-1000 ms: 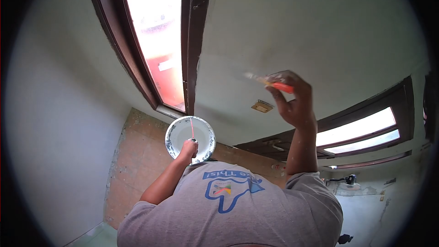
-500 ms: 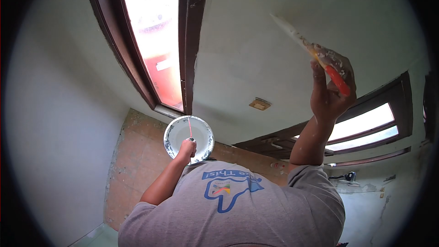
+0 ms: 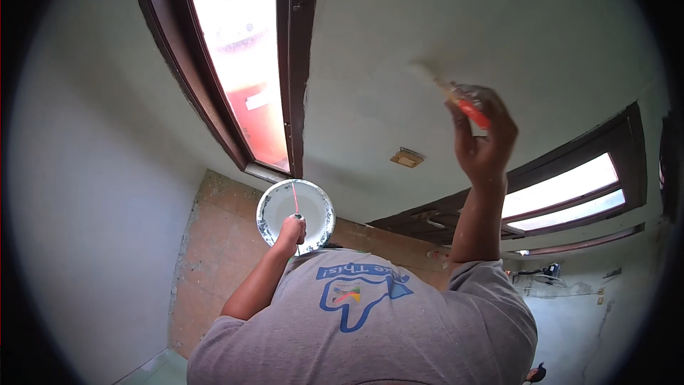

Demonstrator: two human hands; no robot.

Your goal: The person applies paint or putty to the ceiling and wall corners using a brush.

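So since the last frame, the right hand (image 3: 487, 128) has swung a bit left, and the tool's blade tip sits lower in view. Going left to right, there's tan tiling (image 3: 217, 242) with a rough, patchy edge out at 8 o'clock from the middle of the view, then a tall dark-framed window (image 3: 239, 64) up around 10 to 11. Below the window's bottom end, at roughly 7 to 8 o'clock, is the white bucket (image 3: 317, 224), mouth showing, rim all smudged and splotchy. The left hand (image 3: 292, 231) is closed in a fist round its handle (image 3: 296, 198), the reddish bit running up to the rim. Over at 3 o'clock there's a little yellowish wall plate (image 3: 407, 157) on the pale wall (image 3: 363, 85). The scraper (image 3: 472, 113), orange grip and pale blade, is at 2 to 3 o'clock, pinched in the right hand, blade aimed at 10 or so. It's blurry, so can't tell if it's touching the wall. Another dark-framed window (image 3: 570, 185) is further right, past the wrist, around 3.
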